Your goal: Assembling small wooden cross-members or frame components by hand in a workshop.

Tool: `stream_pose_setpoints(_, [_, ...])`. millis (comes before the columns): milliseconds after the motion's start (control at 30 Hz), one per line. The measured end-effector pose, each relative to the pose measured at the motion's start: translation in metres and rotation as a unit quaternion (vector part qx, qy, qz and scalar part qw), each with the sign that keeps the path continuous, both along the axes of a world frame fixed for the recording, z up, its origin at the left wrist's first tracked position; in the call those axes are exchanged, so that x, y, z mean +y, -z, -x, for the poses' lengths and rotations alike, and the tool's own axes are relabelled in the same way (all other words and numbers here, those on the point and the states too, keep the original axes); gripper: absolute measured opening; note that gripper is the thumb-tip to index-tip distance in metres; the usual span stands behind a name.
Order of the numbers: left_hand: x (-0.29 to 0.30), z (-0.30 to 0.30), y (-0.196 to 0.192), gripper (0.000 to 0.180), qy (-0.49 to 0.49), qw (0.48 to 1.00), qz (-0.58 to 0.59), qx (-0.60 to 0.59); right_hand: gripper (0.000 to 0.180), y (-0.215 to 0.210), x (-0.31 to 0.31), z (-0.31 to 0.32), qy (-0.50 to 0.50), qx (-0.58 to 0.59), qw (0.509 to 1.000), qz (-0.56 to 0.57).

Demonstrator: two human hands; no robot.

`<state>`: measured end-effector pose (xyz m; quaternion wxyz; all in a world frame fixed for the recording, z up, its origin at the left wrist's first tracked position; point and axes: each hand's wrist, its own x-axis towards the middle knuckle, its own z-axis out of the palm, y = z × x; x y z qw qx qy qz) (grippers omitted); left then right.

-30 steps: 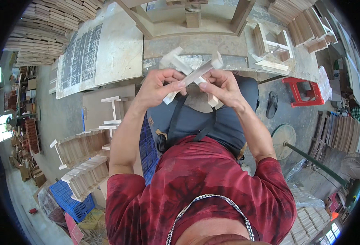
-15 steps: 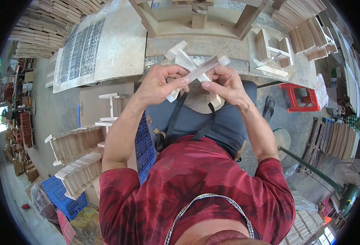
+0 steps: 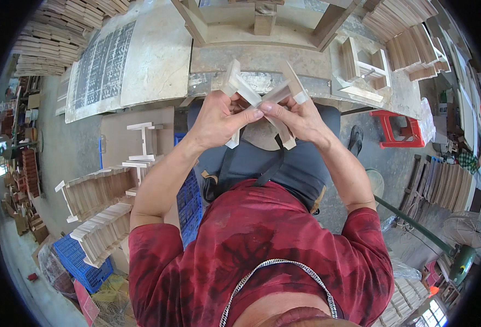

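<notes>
On the floor at far left, rows of pale wooden frames (image 3: 96, 191) lie stacked on their sides, with a blue plastic crate (image 3: 82, 261) below them and another blue crate (image 3: 188, 201) beside the person's left arm. Just above these, a few small wooden pieces (image 3: 142, 144) stand on a brown board. Further up, a large grey sheet (image 3: 126, 60) covers the left end of the counter (image 3: 218, 57). At the counter's near edge, above the person's lap, the left hand (image 3: 216, 120) is closed on a pale wooden slat assembly (image 3: 257, 101), thumb and fingers pinching it from the left. Two or three slats cross each other in an X shape, tilted, with their ends sticking up past the counter's edge. The right hand (image 3: 300, 117) is clamped on the same assembly from the right, its fingertips meeting those of the left hand near the crossing. On the right end of the counter sits a small finished wooden frame (image 3: 368, 68). To the right, a red plastic stool (image 3: 401, 131) stands on the floor, and more stacked slats (image 3: 442, 182) lie beyond it.
</notes>
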<state>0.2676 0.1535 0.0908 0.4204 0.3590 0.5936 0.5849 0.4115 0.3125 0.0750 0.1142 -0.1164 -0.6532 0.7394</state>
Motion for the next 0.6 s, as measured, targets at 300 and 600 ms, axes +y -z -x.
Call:
stream_pose_setpoints(300, [0.007,0.017,0.03,0.025,0.078,0.978,0.069,-0.181,0.03,0.027,0.015,0.001,-0.032,-0.054,0.997,-0.056])
stream_pose_setpoints(600, [0.004,0.003,-0.001,0.044,-0.016,0.997,-0.013,-0.068,0.056,0.006,0.008,0.004,0.038,-0.012,0.998,0.047])
